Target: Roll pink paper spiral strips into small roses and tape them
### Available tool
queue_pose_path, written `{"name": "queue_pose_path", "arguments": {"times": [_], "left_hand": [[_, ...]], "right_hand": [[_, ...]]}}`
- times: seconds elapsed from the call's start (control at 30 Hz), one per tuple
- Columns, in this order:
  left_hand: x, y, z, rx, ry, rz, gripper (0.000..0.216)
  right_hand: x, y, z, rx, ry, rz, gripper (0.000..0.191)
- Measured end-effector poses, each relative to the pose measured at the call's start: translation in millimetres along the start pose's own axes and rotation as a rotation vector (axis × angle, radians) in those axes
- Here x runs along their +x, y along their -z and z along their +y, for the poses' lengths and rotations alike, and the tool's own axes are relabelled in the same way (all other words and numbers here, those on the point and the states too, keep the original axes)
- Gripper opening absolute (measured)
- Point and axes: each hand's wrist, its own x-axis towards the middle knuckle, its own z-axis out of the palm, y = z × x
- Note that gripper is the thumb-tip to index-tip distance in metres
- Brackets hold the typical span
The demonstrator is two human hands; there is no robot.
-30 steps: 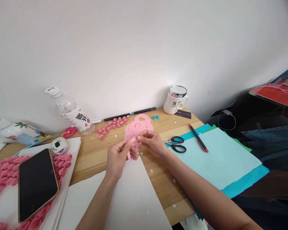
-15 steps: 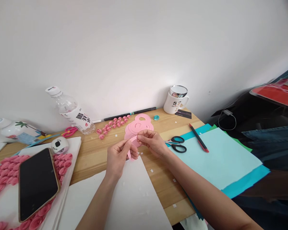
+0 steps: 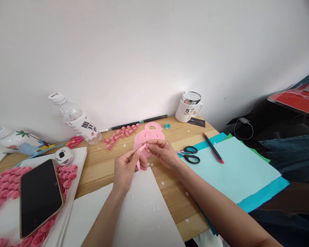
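Note:
A narrow pink paper strip (image 3: 139, 165) is stretched between my two hands, above the top of a white sheet (image 3: 141, 206). My left hand (image 3: 127, 167) pinches it between thumb and fingers, and its lower end hangs below them. At the strip's other end, the fingertips of my right hand (image 3: 162, 151) are closed on it. Just behind my hands lies a pile of pink paper spirals (image 3: 150, 134), partly hidden by my fingers. Left of the pile are several small rolled pink paper flowers (image 3: 116, 138). One teal rolled flower (image 3: 167, 126) lies to its right.
Black-handled scissors (image 3: 192, 159), a pen (image 3: 213, 148) and blue paper (image 3: 234, 168) lie at right. A mug (image 3: 187, 108) stands by the wall. At left are a water bottle (image 3: 79, 118), a phone (image 3: 41, 197) and a board with pink flowers (image 3: 5, 181).
The strip between my fingertips has turned slightly and looks narrower at my right fingers. Both hands stay in nearly the same place.

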Motion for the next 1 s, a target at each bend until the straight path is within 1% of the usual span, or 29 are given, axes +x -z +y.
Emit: {"name": "queue_pose_path", "arguments": {"times": [0.2, 0.33, 0.5, 0.6, 0.7, 0.83, 1.0], "left_hand": [[-0.1, -0.8, -1.6, -0.028, -0.022, 0.001, 0.024], [0.0, -0.9, -2.8, -0.051, -0.035, 0.016, 0.021], [0.7, -1.0, -3.9, -0.039, -0.063, 0.033, 0.021], [1.2, -0.8, -4.2, -0.03, -0.081, 0.033, 0.023], [1.4, -0.7, -4.0, -0.029, -0.073, 0.042, 0.024], [1.5, -0.9, -3.4, -0.013, -0.074, 0.058, 0.024], [1.7, -1.2, -3.6, -0.02, -0.063, 0.044, 0.025]], "right_hand": [[0.6, 1.5, -0.8, -0.02, 0.01, -0.002, 0.023], [1.0, 1.1, -1.2, -0.035, 0.026, -0.014, 0.019], [2.1, 1.2, -0.3, -0.036, 0.056, 0.04, 0.017], [2.1, 0.7, -0.3, -0.014, 0.045, 0.034, 0.017], [1.4, -0.4, -1.1, 0.008, 0.033, 0.018, 0.019], [1.1, -0.4, -1.9, -0.001, 0.03, 0.03, 0.023], [2.5, 2.2, -1.2, -0.006, 0.041, 0.047, 0.025]]}}
